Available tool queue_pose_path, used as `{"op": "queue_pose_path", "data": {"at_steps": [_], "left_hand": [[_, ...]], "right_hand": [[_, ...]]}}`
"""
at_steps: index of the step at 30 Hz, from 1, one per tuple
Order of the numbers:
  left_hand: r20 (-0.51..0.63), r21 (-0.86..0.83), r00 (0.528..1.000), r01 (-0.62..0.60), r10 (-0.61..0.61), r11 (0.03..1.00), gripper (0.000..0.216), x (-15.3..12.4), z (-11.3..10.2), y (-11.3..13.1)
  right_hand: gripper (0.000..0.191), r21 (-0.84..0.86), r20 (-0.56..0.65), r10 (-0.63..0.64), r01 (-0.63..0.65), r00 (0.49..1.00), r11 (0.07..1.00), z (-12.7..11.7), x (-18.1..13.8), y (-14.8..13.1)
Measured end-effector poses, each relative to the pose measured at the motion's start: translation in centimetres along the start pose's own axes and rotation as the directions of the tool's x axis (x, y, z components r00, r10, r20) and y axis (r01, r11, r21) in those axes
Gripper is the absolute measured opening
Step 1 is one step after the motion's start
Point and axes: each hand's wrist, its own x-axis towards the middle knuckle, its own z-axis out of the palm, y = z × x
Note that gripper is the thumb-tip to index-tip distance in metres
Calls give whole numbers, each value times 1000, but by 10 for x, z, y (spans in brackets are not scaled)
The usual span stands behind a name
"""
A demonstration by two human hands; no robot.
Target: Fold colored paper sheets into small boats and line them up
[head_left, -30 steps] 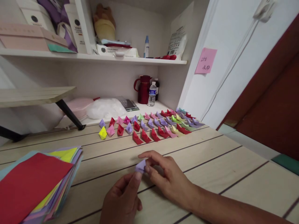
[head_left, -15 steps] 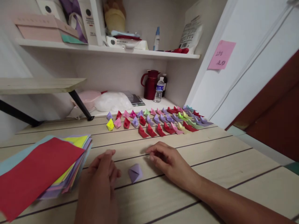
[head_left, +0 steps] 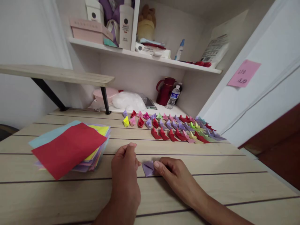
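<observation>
Here we are at the hands: the right hand [head_left: 174,172] lies at four o'clock of the pair, its thumb resting on the right side of a small purple folded paper [head_left: 147,169]. We cannot tell whether its fingers pinch from beneath, because they curl out of sight. The paper sits on the tabletop [head_left: 187,190] between the hands, at nine o'clock from the right hand and three o'clock from the left hand [head_left: 125,164]. It's roughly as broad as long, so we call no clear long axis. The right is nearer, touching; the left is just beside, curled loosely with its thumb uppermost, and we see nothing in it, though its palm is hidden. Both forearms come in low, from six and five o'clock.

Outward we go! At nine o'clock, a stack of coloured sheets [head_left: 67,151], red on top. At one o'clock, rows of folded paper boats [head_left: 172,135], with a yellow piece [head_left: 126,121] at twelve. Beyond them, a dark red jug [head_left: 165,92] and a water bottle [head_left: 172,98].
</observation>
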Motion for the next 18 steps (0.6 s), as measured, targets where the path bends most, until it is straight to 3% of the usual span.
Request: {"op": "queue_pose_path", "data": {"at_steps": [5, 11, 14, 18], "left_hand": [[51, 12, 998, 23, -24, 1000, 22, -3, -1, -10], [-39, 34, 999, -18, 20, 999, 16, 6, -1, -3], [-82, 47, 994, -63, 67, 997, 11, 15, -1, 5], [-50, 46, 998, -44, 46, 998, 14, 22, -5, 1]], "right_hand": [[17, 44, -15, 4, -3, 1000, 999, 12, 10, -1], [26, 314, -10, 62, -55, 998, 948, -3, 16, 7], [20, 260, -58, -33, 47, 998, 965, -5, 15, 6], [20, 110, -51, -133, 138, 990, 984, 7, 11, -1]]}}
